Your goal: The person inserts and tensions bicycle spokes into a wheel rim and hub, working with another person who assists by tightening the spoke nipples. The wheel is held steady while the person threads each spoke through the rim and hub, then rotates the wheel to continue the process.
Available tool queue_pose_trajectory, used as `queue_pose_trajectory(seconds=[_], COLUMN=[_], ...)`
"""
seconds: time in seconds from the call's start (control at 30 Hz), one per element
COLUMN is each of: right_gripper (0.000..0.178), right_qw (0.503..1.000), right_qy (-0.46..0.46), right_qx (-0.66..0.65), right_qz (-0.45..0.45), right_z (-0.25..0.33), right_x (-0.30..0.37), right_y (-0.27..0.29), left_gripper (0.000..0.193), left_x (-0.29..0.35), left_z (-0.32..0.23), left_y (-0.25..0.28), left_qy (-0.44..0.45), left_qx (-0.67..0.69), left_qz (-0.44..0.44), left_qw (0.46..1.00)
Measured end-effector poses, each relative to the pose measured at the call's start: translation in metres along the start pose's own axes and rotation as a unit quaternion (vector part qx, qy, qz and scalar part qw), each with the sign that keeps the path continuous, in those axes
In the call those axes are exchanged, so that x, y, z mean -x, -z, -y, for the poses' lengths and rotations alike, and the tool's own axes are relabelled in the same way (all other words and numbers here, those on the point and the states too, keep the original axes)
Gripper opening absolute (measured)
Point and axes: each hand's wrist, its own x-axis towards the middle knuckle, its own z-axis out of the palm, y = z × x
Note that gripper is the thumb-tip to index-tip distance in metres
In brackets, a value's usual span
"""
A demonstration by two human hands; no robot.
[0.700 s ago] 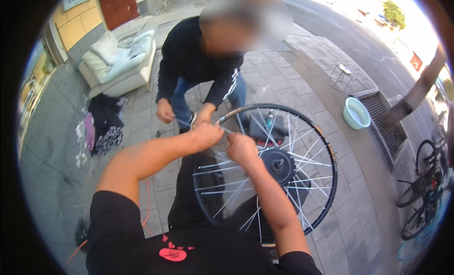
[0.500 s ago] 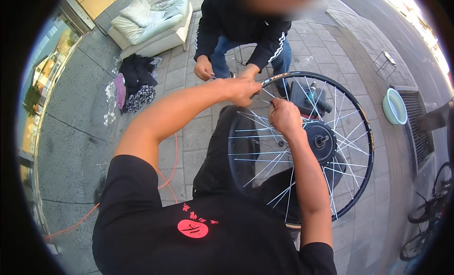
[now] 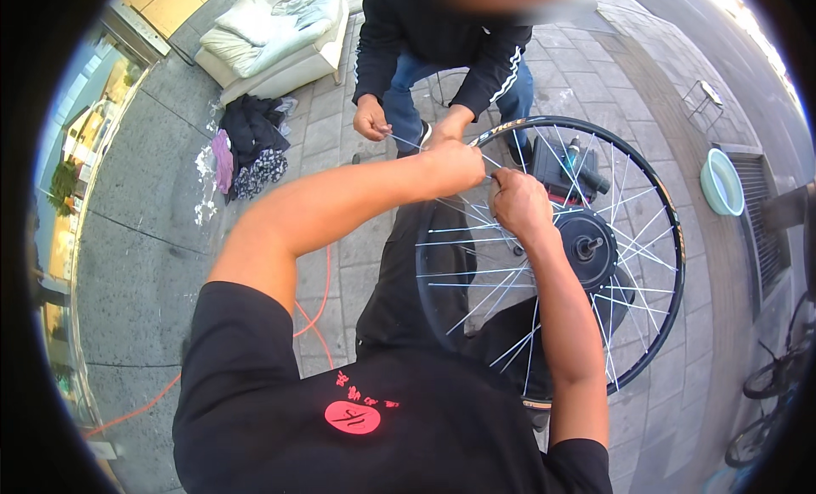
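A spoked wheel [image 3: 677, 214] with a black rim and a dark hub [image 3: 586, 249] leans across my legs. At its upper left my left hand [image 3: 456, 166] is closed round the rim, its fingertips partly hidden. Just to the right, my right hand [image 3: 521, 203] pinches a thin silver spoke [image 3: 490, 161] inside the rim. Opposite me crouches a person in a dark jacket [image 3: 484, 78]. One of that person's hands [image 3: 371, 118] holds a thin silver rod; the other hand [image 3: 449, 127] rests at the rim beside my left hand.
Beyond the spokes, a dark tool case [image 3: 552, 171] with a power tool lies on the paving. A light blue basin [image 3: 722, 182] and a small stool [image 3: 704, 103] stand at the right. Leftward are a cushioned sofa [image 3: 280, 65], heaped clothes [image 3: 253, 141] and an orange cable [image 3: 153, 400].
The whole view has shifted slightly, so most things sit a little farther right. More of the thin rod now shows by the other person's hand. My hands keep their hold.
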Motion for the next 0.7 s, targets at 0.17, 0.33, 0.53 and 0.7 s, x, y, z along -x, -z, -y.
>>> queue_pose_trajectory(seconds=[0.17,0.33,0.53,0.7], right_gripper=[0.018,0.018,0.019,0.018], right_qw=[1.000,1.000,0.999,0.999], right_qy=[-0.009,-0.012,0.003,0.035], right_qx=[0.007,0.013,0.024,0.020], right_qz=[0.005,0.013,0.021,0.006], right_z=[0.002,0.000,0.002,0.000], right_x=[0.004,0.003,0.000,-0.003], right_y=[0.002,0.002,0.001,-0.002], left_gripper=[0.021,0.020,0.020,0.020], left_x=[-0.002,0.000,0.007,0.019], left_z=[-0.011,-0.012,-0.010,-0.010], left_y=[0.017,0.014,-0.004,-0.010], left_qy=[-0.008,0.005,-0.002,0.045], left_qx=[-0.008,-0.011,-0.016,0.008], left_qz=[0.065,0.040,-0.041,-0.132], left_qw=[0.998,0.999,0.999,0.990])
